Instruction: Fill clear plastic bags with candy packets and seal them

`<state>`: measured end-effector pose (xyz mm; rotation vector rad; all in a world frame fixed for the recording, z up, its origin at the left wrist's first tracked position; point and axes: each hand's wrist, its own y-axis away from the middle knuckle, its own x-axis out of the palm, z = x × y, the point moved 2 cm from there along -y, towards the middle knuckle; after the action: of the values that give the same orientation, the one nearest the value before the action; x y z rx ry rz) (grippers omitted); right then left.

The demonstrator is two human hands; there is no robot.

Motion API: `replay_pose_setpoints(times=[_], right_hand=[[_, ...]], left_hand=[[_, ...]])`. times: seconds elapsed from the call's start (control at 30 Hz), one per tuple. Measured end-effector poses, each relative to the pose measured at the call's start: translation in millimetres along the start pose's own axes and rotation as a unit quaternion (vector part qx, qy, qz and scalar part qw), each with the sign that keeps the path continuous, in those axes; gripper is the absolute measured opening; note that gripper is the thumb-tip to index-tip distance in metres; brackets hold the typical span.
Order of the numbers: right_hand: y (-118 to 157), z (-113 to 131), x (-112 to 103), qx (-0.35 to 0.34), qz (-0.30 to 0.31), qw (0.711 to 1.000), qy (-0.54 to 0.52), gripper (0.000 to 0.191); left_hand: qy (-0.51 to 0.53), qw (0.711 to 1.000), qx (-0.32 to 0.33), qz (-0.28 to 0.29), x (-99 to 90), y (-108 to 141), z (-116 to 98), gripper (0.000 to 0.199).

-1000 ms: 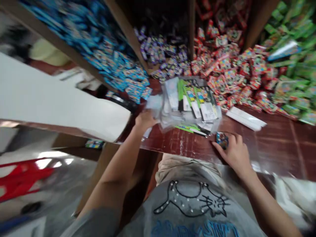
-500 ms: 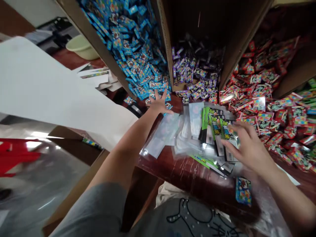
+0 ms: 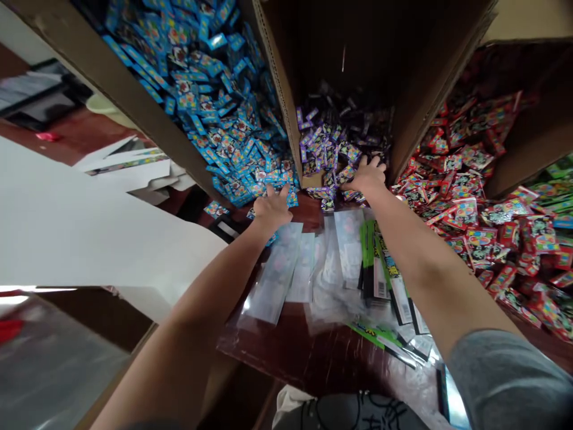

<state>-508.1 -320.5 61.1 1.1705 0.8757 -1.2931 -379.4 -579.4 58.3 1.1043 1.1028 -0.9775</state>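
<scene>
My left hand (image 3: 273,209) rests at the front of the heap of small blue packets (image 3: 250,143), fingers apart and touching the nearest ones; I see no packet gripped in it. My right hand (image 3: 369,179) reaches into the small purple packets (image 3: 331,143) in the middle compartment. Its thumb and fingers are apart, and the fingertips lie among the packets. Below the hands, clear plastic sleeves (image 3: 273,275) with pale printed cards are spread on the dark red table. Green and black printed packages (image 3: 369,257) lie partly under my right forearm.
Cardboard dividers (image 3: 280,89) separate the heaps. Red packets (image 3: 483,221) spill across the right side, with green packets (image 3: 555,191) beyond. A large white sheet (image 3: 89,227) juts in at the left. A green and black strip (image 3: 380,340) lies near the table's front edge.
My right hand has moved from the green and black packages forward and left into the purple packets. My left hand stays by the blue packets, its fingers less spread. The view has shifted.
</scene>
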Motion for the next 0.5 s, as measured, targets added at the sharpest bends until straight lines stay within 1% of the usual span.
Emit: replay_pose_setpoints(times=[0.07,0.13,0.27,0.33,0.4,0.47,0.5], right_hand=[[-3.0,-4.9,0.8,-0.003,-0.021,1.000,0.011,0.130],[-2.1,-8.1,1.9,-0.007,-0.022,0.999,0.031,0.121],[10.5,-9.1,9.0,-0.027,0.013,0.999,0.022,0.123],[19.3,-7.7,12.2,-0.052,0.021,0.998,0.005,0.117],[27.4,-6.3,11.9,-0.080,0.013,0.997,-0.016,0.097],[35.1,-5.8,6.0,-0.102,-0.002,0.994,-0.038,0.077],[39.7,-6.3,0.5,-0.111,-0.013,0.993,-0.049,0.072]], left_hand=[[0.007,1.000,-0.002,-0.027,-0.9,-0.1,1.8,0.081],[0.019,0.998,-0.007,-0.052,-0.8,0.6,4.4,0.077],[0.030,0.997,-0.011,-0.068,0.4,4.5,6.9,0.076],[0.036,0.997,-0.011,-0.073,-2.4,8.8,6.3,0.072],[0.042,0.995,-0.017,-0.091,-10.7,14.2,5.4,0.070],[0.053,0.990,-0.018,-0.127,-25.7,20.4,4.4,0.070],[0.064,0.987,-0.012,-0.148,-35.2,24.1,3.7,0.070]])
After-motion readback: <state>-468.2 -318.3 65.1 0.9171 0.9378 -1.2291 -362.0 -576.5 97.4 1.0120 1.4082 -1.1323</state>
